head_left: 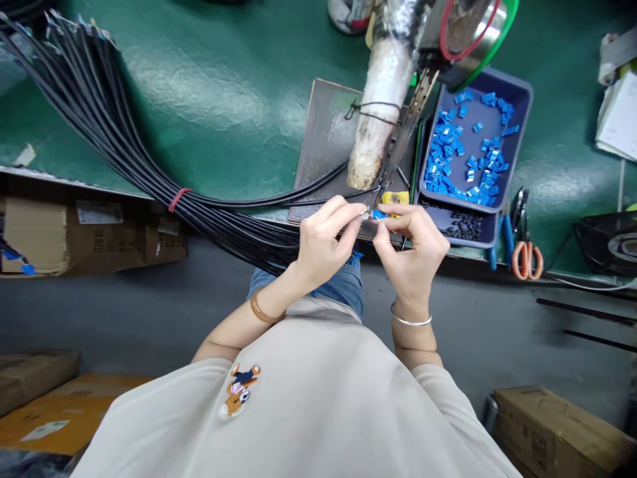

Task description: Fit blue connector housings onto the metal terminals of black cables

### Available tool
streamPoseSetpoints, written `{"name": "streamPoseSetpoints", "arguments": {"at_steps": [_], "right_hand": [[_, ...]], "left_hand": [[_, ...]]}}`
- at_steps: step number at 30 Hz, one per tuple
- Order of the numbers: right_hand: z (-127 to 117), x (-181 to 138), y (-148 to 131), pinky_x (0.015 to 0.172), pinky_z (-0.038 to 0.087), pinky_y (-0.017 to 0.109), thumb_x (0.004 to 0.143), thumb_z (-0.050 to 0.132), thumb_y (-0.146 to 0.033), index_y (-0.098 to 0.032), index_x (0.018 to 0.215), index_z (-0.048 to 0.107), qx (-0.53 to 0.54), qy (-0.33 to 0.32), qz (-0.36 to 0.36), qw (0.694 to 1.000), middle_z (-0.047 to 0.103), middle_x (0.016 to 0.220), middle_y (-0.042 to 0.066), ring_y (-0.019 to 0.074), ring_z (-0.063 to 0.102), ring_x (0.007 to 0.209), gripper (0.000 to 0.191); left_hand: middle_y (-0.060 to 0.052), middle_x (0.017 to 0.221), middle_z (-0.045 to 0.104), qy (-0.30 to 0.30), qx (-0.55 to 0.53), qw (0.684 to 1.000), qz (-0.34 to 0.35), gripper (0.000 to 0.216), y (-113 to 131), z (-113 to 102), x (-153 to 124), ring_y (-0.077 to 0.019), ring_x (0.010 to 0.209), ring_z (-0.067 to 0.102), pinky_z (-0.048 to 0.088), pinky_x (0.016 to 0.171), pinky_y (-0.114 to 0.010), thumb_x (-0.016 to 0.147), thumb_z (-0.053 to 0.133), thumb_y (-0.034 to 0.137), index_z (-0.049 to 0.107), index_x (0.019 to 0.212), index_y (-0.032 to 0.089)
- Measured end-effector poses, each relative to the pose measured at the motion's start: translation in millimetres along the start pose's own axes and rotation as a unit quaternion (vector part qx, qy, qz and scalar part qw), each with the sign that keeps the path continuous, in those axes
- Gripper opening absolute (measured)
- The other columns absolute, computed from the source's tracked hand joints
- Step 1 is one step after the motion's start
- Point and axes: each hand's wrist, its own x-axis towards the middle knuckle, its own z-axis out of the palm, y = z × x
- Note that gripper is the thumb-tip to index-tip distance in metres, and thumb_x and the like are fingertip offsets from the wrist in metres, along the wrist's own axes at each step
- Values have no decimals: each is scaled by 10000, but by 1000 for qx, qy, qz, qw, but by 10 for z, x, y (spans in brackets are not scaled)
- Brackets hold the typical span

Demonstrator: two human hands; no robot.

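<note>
The left hand (326, 234) is pinching wire ends (367, 214), fingers nearly closed; the right hand (414, 247) is likewise pinching a blue connector (379, 214), just beside the left fingertips. Wires are apparently being fitted; the next push is probably calling for careful alignment.

The cable bundle (184, 206) is running from the far left of the workbench (209, 113) across its near edge to the left hand (326, 239), while a plate (326, 126) is lying beyond both hands, under a tube (381, 93). Right of the plate, one tray (519, 133), holding connector housings (440, 156), is overlapping a second tray (494, 232) nearer the edge, and scissors (527, 252) are lying just right of them. Cardboard boxes (567, 425) are standing below bench level on both sides.
</note>
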Motion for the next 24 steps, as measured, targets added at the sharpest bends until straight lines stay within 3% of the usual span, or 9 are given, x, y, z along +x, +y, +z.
{"name": "streamPoseSetpoints", "arguments": {"at_steps": [7, 11, 14, 17, 19, 21, 24], "right_hand": [[-48, -35, -13, 685, 590, 278, 809, 620, -121, -212, 775, 585, -2, -22, 13, 1000, 725, 927, 14, 142, 690, 828, 103], [-162, -44, -43, 623, 573, 246, 829, 638, -159, -205, 769, 601, 30, -31, 77, 996, 720, 901, 0, 115, 680, 737, 84], [-287, -78, -20, 539, 549, 239, 836, 655, -182, -203, 793, 609, 69, 15, 132, 989, 717, 944, 2, 96, 667, 616, 66], [-407, -115, 24, 415, 478, 233, 820, 682, -184, -207, 790, 604, 105, 81, 141, 981, 716, 932, -5, 76, 612, 477, 87], [-455, -117, 30, 369, 436, 230, 810, 696, -187, -204, 776, 600, 120, 116, 138, 976, 719, 910, -10, 68, 581, 431, 103], [-466, -97, 4, 342, 407, 225, 804, 705, -197, -203, 767, 600, 128, 143, 134, 972, 724, 896, -10, 61, 560, 411, 112], [-463, -76, -65, 308, 328, 231, 828, 686, -238, -242, 793, 620, 120, 183, 101, 970, 728, 836, -23, 54, 489, 360, 75]], "left_hand": [[-60, 822, 670, -24, -8, 1000, -18, 168, 23, -25, -31, -128, 758, 612, 491, 693, -237, 916, 535, 188, 696, 929, 141], [-20, 707, 627, -74, -81, 993, -39, 102, 39, -72, -93, -91, 608, 526, 440, 597, -223, 861, 606, 188, 700, 851, 148], [-45, 771, 691, -130, -188, 972, -56, 69, 32, -141, -191, -108, 694, 616, 504, 692, -244, 812, 664, 186, 706, 772, 150], [-81, 897, 730, -109, -249, 958, -90, 75, -10, -236, -265, -145, 835, 688, 545, 778, -281, 820, 670, 213, 711, 794, 157], [-68, 883, 725, -55, -212, 971, -97, 82, -65, -296, -250, -145, 827, 682, 542, 767, -287, 833, 666, 230, 702, 797, 166], [-55, 885, 714, -18, -102, 992, -70, 82, -152, -325, -171, -159, 850, 654, 522, 826, -331, 847, 655, 239, 694, 810, 177], [-77, 933, 680, -39, 92, 995, -7, 110, -344, -267, 14, -232, 948, 599, 467, 901, -430, 878, 593, 247, 676, 856, 178]]}}
